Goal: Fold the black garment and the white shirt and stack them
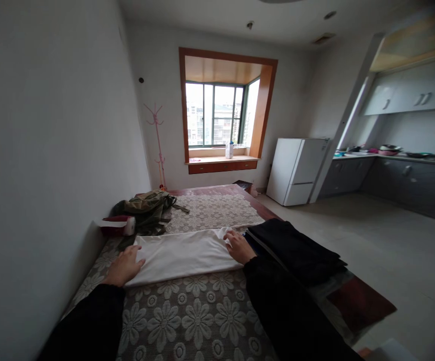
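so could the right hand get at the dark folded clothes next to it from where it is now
Probably yes: the right hand lies flat on the end of the white garment, and the dark folded clothes sit just to its right on the bed, with nothing between them.

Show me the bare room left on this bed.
Free: the floral cover nearer than the white garment, and the lace stretch between it and the footboard. Crowded: olive backpack by the wall, dark folded clothes beside the right hand.

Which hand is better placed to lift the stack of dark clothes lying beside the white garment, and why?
Right. The right hand rests on the white garment at the end next to the dark clothes; the left hand presses the far end.
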Available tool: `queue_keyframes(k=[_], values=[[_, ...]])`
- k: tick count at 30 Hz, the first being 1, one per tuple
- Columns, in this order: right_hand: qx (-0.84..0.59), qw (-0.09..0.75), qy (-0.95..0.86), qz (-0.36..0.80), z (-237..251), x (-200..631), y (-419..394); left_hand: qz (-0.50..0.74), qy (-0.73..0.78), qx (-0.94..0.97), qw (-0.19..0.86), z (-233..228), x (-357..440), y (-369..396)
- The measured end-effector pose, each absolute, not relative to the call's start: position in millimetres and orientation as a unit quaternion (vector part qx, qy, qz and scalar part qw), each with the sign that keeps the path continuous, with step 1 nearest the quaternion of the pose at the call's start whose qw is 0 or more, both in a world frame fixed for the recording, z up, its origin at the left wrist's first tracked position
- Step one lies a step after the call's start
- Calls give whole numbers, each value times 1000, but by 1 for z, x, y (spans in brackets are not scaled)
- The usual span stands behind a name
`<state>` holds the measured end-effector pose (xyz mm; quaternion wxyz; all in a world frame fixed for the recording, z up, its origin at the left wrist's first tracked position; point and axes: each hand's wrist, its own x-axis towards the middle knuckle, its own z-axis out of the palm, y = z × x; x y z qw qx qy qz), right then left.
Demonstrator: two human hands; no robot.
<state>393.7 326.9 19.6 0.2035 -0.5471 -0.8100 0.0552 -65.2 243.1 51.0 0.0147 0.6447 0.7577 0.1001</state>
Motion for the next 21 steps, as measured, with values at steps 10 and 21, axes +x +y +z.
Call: queue_keyframes(k=[10, 21], values=[[-636, 113, -762, 42, -19, 348, 349, 150, 804, 575, -19, 4, -23, 271], [-663, 221, -714, 47, -24, 371, 367, 239, 793, 560, 20, 0, -44, 283]])
